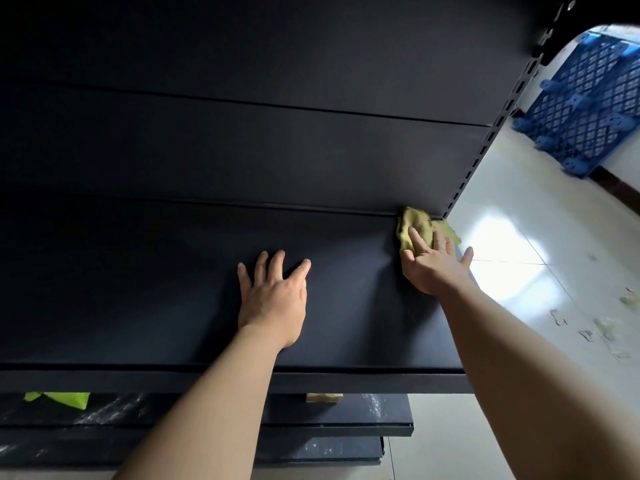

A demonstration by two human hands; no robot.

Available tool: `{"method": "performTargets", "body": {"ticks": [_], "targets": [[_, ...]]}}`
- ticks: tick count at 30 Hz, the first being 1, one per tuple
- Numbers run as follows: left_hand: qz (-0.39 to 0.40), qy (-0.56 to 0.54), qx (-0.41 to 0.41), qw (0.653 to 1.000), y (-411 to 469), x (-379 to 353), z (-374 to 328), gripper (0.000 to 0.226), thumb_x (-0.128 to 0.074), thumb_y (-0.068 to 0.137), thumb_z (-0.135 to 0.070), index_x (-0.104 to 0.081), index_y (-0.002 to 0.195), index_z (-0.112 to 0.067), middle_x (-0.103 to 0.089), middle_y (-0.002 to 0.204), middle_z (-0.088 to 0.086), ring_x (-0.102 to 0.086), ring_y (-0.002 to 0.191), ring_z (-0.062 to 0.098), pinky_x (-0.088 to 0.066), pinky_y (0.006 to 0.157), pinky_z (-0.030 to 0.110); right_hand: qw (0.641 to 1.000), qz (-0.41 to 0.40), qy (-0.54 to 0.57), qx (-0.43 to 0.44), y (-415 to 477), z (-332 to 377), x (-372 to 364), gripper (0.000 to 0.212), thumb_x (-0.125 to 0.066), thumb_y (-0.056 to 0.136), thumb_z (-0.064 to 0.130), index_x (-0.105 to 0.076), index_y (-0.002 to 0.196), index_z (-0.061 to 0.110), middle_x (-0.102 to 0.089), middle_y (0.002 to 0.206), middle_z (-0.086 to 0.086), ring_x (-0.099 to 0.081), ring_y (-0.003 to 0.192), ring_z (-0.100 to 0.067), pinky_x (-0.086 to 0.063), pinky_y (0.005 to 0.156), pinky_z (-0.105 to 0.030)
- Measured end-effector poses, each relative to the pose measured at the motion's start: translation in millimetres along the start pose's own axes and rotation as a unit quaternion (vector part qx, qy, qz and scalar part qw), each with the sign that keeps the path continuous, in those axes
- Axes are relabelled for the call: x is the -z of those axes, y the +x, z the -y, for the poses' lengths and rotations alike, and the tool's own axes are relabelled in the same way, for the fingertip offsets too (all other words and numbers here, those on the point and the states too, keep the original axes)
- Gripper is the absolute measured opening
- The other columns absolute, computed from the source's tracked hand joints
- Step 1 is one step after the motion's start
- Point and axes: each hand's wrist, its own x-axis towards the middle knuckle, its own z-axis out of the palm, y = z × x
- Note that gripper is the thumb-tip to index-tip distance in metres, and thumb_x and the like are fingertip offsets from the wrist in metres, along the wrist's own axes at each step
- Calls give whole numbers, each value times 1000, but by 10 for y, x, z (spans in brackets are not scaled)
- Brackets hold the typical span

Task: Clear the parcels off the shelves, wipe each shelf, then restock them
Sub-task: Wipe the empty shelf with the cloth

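left hand (273,296) flat on the shelf (138,289), right hand (433,268) pressing the cloth (414,225).

1. The dark shelf (156,289) bears my left hand (273,299), lying flat on it.
2. A yellow cloth (415,220) lies in its back right corner, under my right hand (433,268).
3. The lower shelf (138,410) holds a green scrap (62,398).

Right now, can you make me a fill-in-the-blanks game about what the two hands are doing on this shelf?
1. The right hand presses flat on a yellowish ____.
2. The left hand lies flat on the shelf, holding ____.
3. The plastic pallet at the far right is coloured ____.

Missing words: cloth; nothing; blue.
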Motion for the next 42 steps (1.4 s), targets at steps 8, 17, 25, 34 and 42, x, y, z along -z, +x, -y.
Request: {"method": "performTargets", "body": {"ticks": [8,17,25,34,42], "targets": [[2,2,-4,1000,-15,20,-9,45,-21,101,-35,-23,146,-42,-14,157,6,-5,144,30,1,115,59,998,-27,19,-45,-281,-166,-84,62,-19,92,52,-9,152,41,-2,161,-13,-2,148,-32,8,115,-56],[15,11,-14,1000,-71,71,-61,45,-25,102,-30,-23,147,-36,-15,156,5,-8,144,30,-4,114,59,996,-18,44,-74,-866,-84,-205,61,-20,95,48,-5,153,40,7,161,-16,6,147,-37,10,117,-54],[44,1,-44,998,-305,149,-100,45,-22,103,-34,-24,147,-32,-14,158,3,-6,145,26,-5,114,59,998,-42,36,29,-1500,470,-324,61,-23,94,49,-3,152,41,7,161,-15,9,147,-38,21,111,-55],[10,-30,-117,993,-587,95,-177,53,-28,100,-38,-28,150,-20,-16,158,10,-10,146,24,-2,120,37,997,-74,31,-21,-1432,-253,-307,57,-23,95,53,-12,150,45,-7,162,-2,-3,149,-21,15,114,-56],[22,-2,-132,991,-582,85,-182,54,-23,101,-38,-22,151,-17,-12,159,12,-7,147,25,-1,120,37,991,-52,85,-90,-1480,-500,-331,56,-21,97,45,-9,151,44,2,163,-6,1,149,-27,16,115,-51]]}}
